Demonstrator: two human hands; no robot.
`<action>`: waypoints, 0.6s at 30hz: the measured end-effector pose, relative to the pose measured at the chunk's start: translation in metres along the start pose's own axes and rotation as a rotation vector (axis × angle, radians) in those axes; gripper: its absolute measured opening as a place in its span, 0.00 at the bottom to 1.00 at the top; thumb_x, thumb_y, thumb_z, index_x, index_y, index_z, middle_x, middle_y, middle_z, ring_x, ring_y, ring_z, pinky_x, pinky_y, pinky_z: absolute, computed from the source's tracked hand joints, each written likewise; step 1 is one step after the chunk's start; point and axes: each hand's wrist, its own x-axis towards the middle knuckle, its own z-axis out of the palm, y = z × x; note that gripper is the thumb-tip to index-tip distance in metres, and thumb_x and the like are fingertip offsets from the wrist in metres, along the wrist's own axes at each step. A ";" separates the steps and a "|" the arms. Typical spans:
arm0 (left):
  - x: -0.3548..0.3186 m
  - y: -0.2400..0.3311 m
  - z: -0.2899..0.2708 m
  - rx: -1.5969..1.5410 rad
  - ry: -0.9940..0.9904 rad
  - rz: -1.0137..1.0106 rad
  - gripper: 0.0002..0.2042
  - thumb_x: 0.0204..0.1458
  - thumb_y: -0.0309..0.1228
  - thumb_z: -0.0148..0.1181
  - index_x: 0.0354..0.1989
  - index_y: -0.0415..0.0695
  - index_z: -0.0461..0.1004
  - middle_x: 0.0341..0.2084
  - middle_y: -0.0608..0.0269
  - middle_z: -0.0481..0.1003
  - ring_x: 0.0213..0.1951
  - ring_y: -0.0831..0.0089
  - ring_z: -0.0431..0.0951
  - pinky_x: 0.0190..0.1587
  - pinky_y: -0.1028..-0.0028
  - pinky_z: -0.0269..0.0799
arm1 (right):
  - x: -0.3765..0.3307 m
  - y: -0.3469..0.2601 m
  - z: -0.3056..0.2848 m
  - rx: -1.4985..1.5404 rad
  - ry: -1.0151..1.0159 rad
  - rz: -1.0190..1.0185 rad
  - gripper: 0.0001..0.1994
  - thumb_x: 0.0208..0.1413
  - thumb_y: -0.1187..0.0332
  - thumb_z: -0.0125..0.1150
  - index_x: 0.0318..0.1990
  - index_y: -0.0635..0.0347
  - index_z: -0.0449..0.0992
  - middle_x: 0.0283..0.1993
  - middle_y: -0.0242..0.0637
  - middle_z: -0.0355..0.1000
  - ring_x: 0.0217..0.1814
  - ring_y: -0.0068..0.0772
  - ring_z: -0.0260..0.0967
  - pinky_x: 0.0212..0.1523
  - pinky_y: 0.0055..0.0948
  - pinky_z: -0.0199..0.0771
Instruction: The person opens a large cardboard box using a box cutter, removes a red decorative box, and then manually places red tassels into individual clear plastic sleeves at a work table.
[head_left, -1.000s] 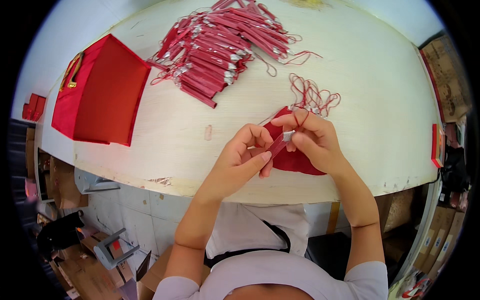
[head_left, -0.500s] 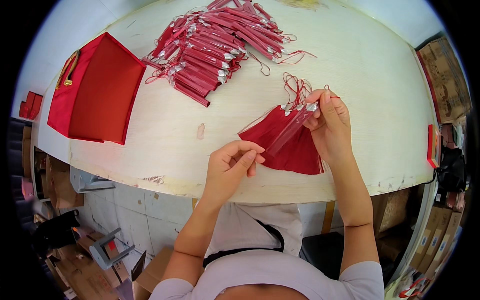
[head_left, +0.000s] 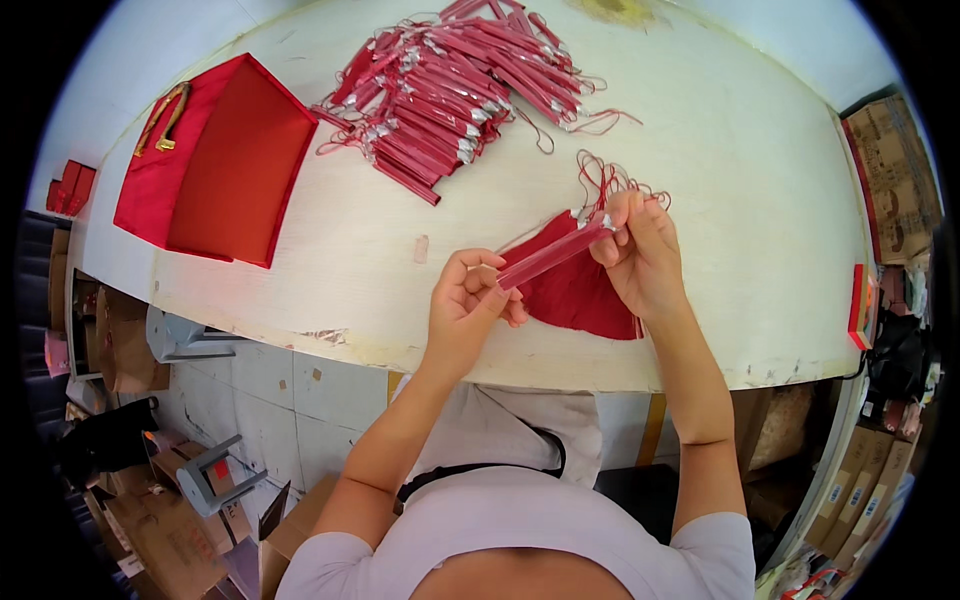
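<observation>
— One tassel (head_left: 556,250) in the head view: where, and how gripped?

— Slantwise above the table (head_left: 345,245), over a fan of loose red tassels (head_left: 590,300). Left hand (head_left: 465,305) closed in a thumb-and-finger pinch on the lower end, apparently sleeved in clear plastic. Right hand (head_left: 645,255) pinched shut at the silvery top end; exact contact partly hidden, firmness impossible to tell.

— Best handling for the step?

— Light, even pull between both ends, in line with the length. Pinch only at the tips, to avoid creasing the plastic or splaying threads. Best to keep the cord loops (head_left: 600,178) clear of both grips: likely to snag.

— Surface?

— Pale, round-edged, chipped along the near side. Large heap of sleeved tassels (head_left: 430,100) toward the far edge; red box (head_left: 245,165) with gold-coloured fitting (head_left: 165,144) at left.

— Room?

— Tiled floor (head_left: 325,395), grey stool (head_left: 195,488) at lower left, cardboard boxes (head_left: 890,165) on both sides.
</observation>
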 end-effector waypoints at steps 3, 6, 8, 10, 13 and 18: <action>0.003 -0.002 0.002 -0.005 0.007 0.025 0.10 0.49 0.21 0.49 0.40 0.40 0.60 0.28 0.60 0.70 0.25 0.74 0.71 0.28 0.77 0.67 | 0.001 0.001 -0.007 -0.014 0.033 -0.010 0.14 0.60 0.62 0.40 0.24 0.58 0.64 0.20 0.27 0.56 0.21 0.19 0.57 0.23 0.19 0.57; 0.004 -0.003 0.004 -0.035 0.000 0.025 0.11 0.48 0.19 0.46 0.41 0.40 0.61 0.29 0.59 0.69 0.26 0.74 0.72 0.29 0.76 0.67 | 0.003 -0.001 -0.014 -0.028 0.047 -0.018 0.14 0.60 0.63 0.40 0.24 0.58 0.64 0.21 0.27 0.56 0.21 0.19 0.56 0.23 0.19 0.57; 0.001 -0.003 0.004 -0.019 0.004 0.013 0.10 0.49 0.19 0.47 0.40 0.38 0.61 0.29 0.59 0.69 0.27 0.75 0.72 0.30 0.77 0.68 | 0.003 -0.002 -0.015 -0.045 0.034 0.002 0.14 0.60 0.63 0.40 0.24 0.58 0.64 0.21 0.27 0.57 0.21 0.20 0.56 0.23 0.20 0.57; 0.001 -0.002 0.007 0.010 0.024 0.016 0.08 0.50 0.19 0.48 0.39 0.36 0.63 0.27 0.59 0.69 0.26 0.76 0.72 0.30 0.78 0.68 | 0.004 -0.005 -0.012 -0.053 -0.008 -0.012 0.14 0.60 0.64 0.39 0.24 0.59 0.64 0.22 0.28 0.57 0.20 0.20 0.56 0.23 0.20 0.57; 0.000 -0.004 0.007 -0.003 0.064 0.022 0.07 0.50 0.19 0.48 0.37 0.36 0.64 0.25 0.60 0.70 0.26 0.77 0.72 0.29 0.79 0.68 | 0.001 -0.003 -0.017 -0.084 -0.068 -0.023 0.15 0.60 0.64 0.39 0.24 0.59 0.65 0.23 0.28 0.59 0.19 0.20 0.55 0.23 0.20 0.57; 0.000 -0.002 0.007 -0.031 0.077 -0.028 0.04 0.50 0.20 0.47 0.35 0.37 0.66 0.25 0.61 0.69 0.25 0.75 0.70 0.29 0.78 0.65 | -0.003 -0.005 -0.015 -0.097 -0.148 -0.028 0.15 0.60 0.63 0.40 0.24 0.60 0.65 0.22 0.28 0.60 0.19 0.20 0.55 0.22 0.21 0.57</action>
